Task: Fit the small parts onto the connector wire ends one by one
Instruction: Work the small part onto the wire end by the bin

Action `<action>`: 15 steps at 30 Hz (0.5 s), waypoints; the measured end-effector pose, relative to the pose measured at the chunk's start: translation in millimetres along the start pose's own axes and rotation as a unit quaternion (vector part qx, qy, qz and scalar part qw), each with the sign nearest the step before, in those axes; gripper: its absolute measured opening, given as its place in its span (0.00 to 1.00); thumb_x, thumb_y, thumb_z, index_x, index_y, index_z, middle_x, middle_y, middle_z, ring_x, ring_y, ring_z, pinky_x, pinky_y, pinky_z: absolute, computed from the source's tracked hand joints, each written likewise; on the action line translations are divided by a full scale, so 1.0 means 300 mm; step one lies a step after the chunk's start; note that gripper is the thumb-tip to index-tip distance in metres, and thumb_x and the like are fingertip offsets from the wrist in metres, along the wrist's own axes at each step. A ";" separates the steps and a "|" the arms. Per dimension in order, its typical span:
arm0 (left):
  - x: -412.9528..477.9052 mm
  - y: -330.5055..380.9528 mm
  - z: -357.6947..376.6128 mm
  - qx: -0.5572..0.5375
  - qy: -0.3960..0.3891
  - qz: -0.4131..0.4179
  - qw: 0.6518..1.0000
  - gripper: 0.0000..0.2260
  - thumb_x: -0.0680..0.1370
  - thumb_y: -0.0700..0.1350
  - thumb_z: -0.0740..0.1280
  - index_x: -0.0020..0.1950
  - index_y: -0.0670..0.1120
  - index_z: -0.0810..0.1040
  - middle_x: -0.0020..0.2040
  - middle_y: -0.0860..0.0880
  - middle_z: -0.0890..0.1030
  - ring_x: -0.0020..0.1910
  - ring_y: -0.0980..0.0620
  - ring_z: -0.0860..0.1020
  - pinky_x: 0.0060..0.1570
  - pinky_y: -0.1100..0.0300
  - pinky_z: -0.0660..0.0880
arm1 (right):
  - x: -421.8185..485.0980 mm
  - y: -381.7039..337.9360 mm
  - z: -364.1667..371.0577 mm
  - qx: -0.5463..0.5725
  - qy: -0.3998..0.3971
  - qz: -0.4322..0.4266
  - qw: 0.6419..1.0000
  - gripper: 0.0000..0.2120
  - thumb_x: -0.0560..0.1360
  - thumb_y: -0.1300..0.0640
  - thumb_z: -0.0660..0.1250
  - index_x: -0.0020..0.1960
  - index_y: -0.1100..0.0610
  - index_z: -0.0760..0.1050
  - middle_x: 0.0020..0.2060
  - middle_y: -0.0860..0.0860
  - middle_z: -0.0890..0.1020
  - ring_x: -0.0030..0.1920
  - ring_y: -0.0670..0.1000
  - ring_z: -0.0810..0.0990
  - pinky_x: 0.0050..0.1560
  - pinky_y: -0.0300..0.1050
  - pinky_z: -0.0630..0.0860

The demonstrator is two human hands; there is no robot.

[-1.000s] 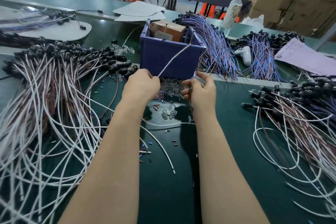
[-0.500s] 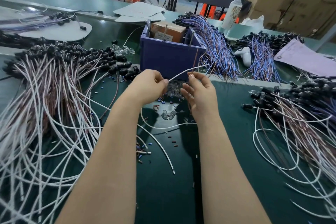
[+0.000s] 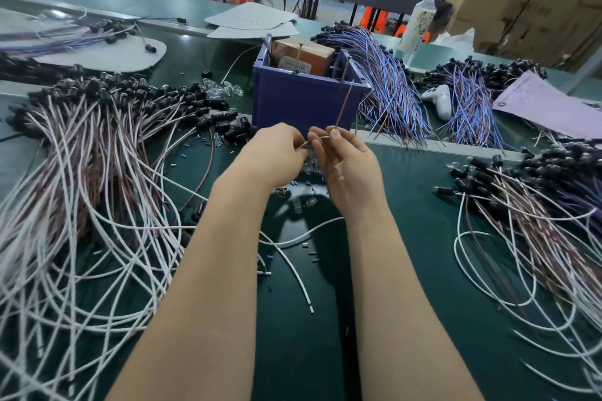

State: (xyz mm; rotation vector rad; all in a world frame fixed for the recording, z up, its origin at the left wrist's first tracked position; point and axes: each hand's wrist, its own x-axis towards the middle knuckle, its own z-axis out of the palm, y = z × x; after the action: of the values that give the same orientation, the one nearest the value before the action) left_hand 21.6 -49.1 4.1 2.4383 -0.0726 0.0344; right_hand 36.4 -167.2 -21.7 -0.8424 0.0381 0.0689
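Pinch the brown wire (image 3: 342, 107) near its tip with right hand (image 3: 350, 169). Left hand (image 3: 277, 153) curled shut, contents hidden. Slide part on straight.

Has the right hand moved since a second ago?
Yes. The right hand rose slightly toward the blue bin, fingers opening around a brown wire.

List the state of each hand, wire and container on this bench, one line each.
Left hand: closed, pinching a wire end.
Right hand: pinching the brown wire, fingers partly curled.
Brown wire: held, its free end sticking up.
Blue bin: upright, open-topped, a cardboard box inside.
White bottle: upright.
White wire: loose on the mat.
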 end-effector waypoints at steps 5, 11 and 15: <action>0.020 0.005 0.007 -0.010 0.080 -0.029 0.996 0.08 0.80 0.45 0.61 0.53 0.46 0.79 0.49 0.43 0.82 0.51 0.43 0.79 0.55 0.49 0.76 | -0.010 0.019 0.034 0.020 0.015 0.016 1.000 0.07 0.79 0.66 0.60 0.43 0.60 0.73 0.38 0.55 0.79 0.35 0.49 0.81 0.39 0.38 0.80; 0.040 -0.024 -0.041 -0.071 0.240 -0.095 0.963 0.09 0.81 0.44 0.57 0.56 0.41 0.73 0.51 0.41 0.82 0.53 0.42 0.79 0.57 0.48 0.74 | -0.019 -0.087 -0.028 -0.488 0.105 -0.057 0.865 0.06 0.78 0.60 0.64 0.42 0.54 0.74 0.33 0.51 0.76 0.28 0.43 0.69 0.30 0.33 0.68; 0.027 -0.007 -0.068 -0.180 0.361 -0.029 0.915 0.05 0.82 0.42 0.56 0.52 0.43 0.70 0.45 0.44 0.82 0.41 0.47 0.82 0.47 0.51 0.79 | -0.035 -0.118 -0.030 -0.427 0.094 0.077 0.896 0.07 0.80 0.65 0.57 0.43 0.62 0.69 0.30 0.58 0.78 0.24 0.48 0.77 0.24 0.36 0.75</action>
State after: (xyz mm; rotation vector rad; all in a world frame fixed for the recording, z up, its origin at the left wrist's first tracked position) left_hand 29.7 -34.6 18.5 1.9226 0.3000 0.8134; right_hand 28.7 -197.9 -0.7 -1.7293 0.2718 0.1595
